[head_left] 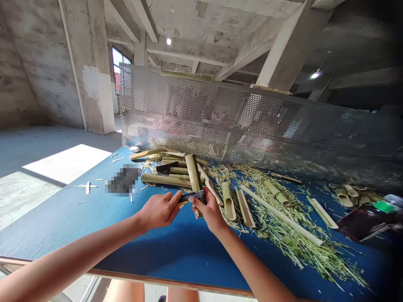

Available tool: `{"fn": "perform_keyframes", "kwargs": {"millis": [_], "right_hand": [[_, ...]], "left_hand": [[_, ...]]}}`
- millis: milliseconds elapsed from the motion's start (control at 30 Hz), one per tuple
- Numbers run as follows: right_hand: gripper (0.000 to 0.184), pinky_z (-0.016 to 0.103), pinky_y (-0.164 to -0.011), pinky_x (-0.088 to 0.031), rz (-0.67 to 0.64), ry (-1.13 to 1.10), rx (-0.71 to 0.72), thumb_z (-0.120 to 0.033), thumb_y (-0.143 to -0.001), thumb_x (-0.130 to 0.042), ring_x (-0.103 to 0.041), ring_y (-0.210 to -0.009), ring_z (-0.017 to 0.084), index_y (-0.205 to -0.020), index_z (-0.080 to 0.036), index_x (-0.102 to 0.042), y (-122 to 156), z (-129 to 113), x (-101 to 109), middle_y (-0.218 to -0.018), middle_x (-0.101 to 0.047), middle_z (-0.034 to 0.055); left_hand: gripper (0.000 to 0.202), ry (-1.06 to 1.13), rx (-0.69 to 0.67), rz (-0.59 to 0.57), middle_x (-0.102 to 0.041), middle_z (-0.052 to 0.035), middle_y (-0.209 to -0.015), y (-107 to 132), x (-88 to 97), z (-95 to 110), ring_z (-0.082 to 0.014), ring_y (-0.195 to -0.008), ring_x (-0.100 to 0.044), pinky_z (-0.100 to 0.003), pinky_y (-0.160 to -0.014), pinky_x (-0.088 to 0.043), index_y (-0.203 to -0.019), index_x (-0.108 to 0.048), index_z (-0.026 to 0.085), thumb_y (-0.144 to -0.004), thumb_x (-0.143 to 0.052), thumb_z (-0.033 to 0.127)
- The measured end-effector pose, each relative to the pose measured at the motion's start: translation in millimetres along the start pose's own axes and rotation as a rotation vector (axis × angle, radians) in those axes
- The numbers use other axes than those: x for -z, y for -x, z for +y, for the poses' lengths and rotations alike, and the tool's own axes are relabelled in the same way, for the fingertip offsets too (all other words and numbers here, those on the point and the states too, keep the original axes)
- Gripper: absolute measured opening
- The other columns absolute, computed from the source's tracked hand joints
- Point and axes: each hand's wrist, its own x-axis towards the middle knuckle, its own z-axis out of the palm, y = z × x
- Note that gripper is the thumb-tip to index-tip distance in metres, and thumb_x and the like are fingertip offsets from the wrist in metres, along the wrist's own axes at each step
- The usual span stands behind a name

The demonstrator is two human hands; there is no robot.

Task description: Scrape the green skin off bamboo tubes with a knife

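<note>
Over the blue table (176,247) my left hand (160,209) and my right hand (210,212) meet. Both pinch a thin dark blade-like tool (192,196) with a yellow end. My left fingers close on its left end, my right fingers on its right end. My right hand also wraps a green bamboo piece (193,173) that stands tilted up and away from me. Right behind my hands lies a heap of bamboo sections (166,173).
Split bamboo halves (236,205), a long pale strip (280,216) and green shavings (302,243) litter the table's right half. A perforated metal screen (252,121) walls the far edge. Dark items and a green object (384,206) lie far right. A blurred patch (122,180) lies left.
</note>
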Motion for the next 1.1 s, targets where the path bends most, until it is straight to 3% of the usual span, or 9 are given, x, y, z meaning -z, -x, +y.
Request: {"fn": "perform_keyframes", "kwargs": {"millis": [167, 333, 467, 600, 733, 900, 1100], "right_hand": [[0.042, 0.019, -0.031, -0.034, 0.044, -0.008, 0.007, -0.037, -0.061, -0.076, -0.039, -0.034, 0.005, -0.078, -0.022, -0.04, 0.5, -6.1, -4.3, -0.052, -0.046, -0.0111], [0.039, 0.02, -0.034, -0.036, -0.022, -0.039, -0.069, -0.038, -0.061, -0.075, -0.044, -0.038, 0.006, -0.077, -0.021, -0.043, 1.9, -5.9, -0.3, -0.054, -0.051, -0.0086], [0.03, 0.02, -0.042, -0.042, 0.032, -0.157, -0.133, -0.031, -0.059, -0.073, -0.051, -0.045, 0.008, -0.073, -0.019, -0.05, -5.9, 1.2, 6.8, -0.055, -0.057, -0.0041], [0.016, 0.022, -0.051, -0.049, 0.122, -0.334, -0.222, -0.022, -0.06, -0.069, -0.058, -0.054, 0.011, -0.07, -0.019, -0.056, -19.0, 8.4, 11.7, -0.059, -0.061, -0.0003], [0.012, 0.023, -0.055, -0.051, 0.15, -0.4, -0.2, -0.023, -0.065, -0.065, -0.061, -0.062, 0.012, -0.072, -0.021, -0.056, -27.4, 12.9, 9.9, -0.064, -0.063, -0.0012], [0.017, 0.025, -0.06, -0.052, 0.171, -0.432, -0.173, -0.02, -0.068, -0.062, -0.064, -0.077, 0.013, -0.08, -0.026, -0.053, -21.3, 21.7, 9.9, -0.078, -0.068, -0.005], [0.018, 0.024, -0.05, -0.048, 0.2, -0.34, -0.168, -0.018, -0.065, -0.066, -0.059, -0.055, 0.012, -0.078, -0.023, -0.052, -16.4, 32.0, 21.8, -0.065, -0.064, -0.0026]], "left_hand": [[0.045, -0.047, 0.03, -0.012, -0.064, -0.0115, -0.082, -7.9, 5.8, -8.7, -0.0217, -0.063, -0.062, -0.032, -0.05, -0.049, -0.127, -0.042, 0.01, -0.093, -0.025, 0.036], [0.043, -0.087, 0.361, -0.108, -0.066, -0.0103, -0.087, -21.9, 32.6, -27.5, -0.0231, -0.069, -0.063, -0.031, -0.055, -0.046, -0.125, -0.043, 0.013, -0.092, -0.026, 0.034], [0.04, -0.031, 0.451, -0.152, -0.066, -0.0079, -0.082, -17.8, 40.4, -31.3, -0.0226, -0.069, -0.063, -0.028, -0.055, -0.041, -0.118, -0.049, 0.017, -0.092, -0.026, 0.037], [0.038, 0.16, 0.509, -0.147, -0.066, -0.0069, -0.079, -9.5, 28.2, -23.0, -0.0205, -0.069, -0.063, -0.025, -0.054, -0.037, -0.114, -0.052, 0.017, -0.093, -0.027, 0.037], [0.038, 0.306, 0.521, -0.074, -0.066, -0.0055, -0.076, -11.5, 12.4, -14.1, -0.0167, -0.064, -0.062, -0.023, -0.054, -0.038, -0.107, -0.056, 0.015, -0.094, -0.026, 0.036], [0.042, 0.314, 0.517, -0.048, -0.067, -0.0044, -0.081, -11.6, -5.0, -5.8, -0.0148, -0.068, -0.062, -0.023, -0.06, -0.042, -0.121, -0.047, 0.015, -0.096, -0.019, 0.034], [0.039, 0.221, 0.452, -0.066, -0.066, -0.0084, -0.1, 3.3, -15.1, 0.6, -0.0198, -0.092, -0.061, -0.028, -0.077, -0.044, -0.125, -0.045, 0.016, -0.095, -0.026, 0.034]]}}
